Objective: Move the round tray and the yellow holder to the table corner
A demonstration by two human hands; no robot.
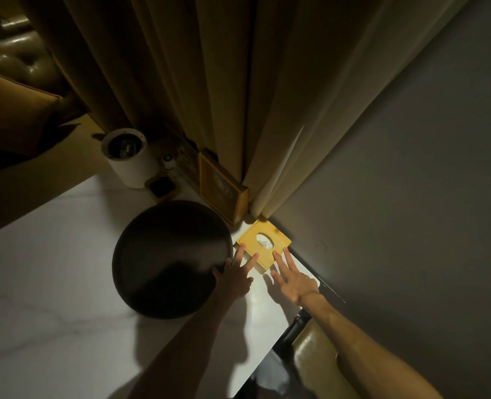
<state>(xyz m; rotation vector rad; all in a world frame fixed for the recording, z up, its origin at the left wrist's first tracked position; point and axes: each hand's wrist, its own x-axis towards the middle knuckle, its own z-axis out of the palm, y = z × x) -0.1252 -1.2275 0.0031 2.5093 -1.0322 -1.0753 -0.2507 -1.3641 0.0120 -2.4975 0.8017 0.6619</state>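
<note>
Two bare forearms come in from the bottom of the frame, so two hands total. Left hand is spread flat with the fingers apart, thumb side up against the right rim of the round tray, and its fingertips land on the near edge of the yellow holder. Right hand is also spread wide, palm down, fingers reaching onto the holder's lower right corner, so neither hand is clamped around anything. One dark round tray, sitting on the white table a bit left of centre, looks empty though it's pretty dim in there. One yellow holder, square with an oval slot on top and something white poking out of it, right beside the tray and tucked into the table corner at centre frame, where the curtain meets the grey wall. Behind the tray, toward the upper left, there's one white cylinder, one small dark square dish and one gold framed box leaning by the curtain. One padded chair back shows at the lower right.
</note>
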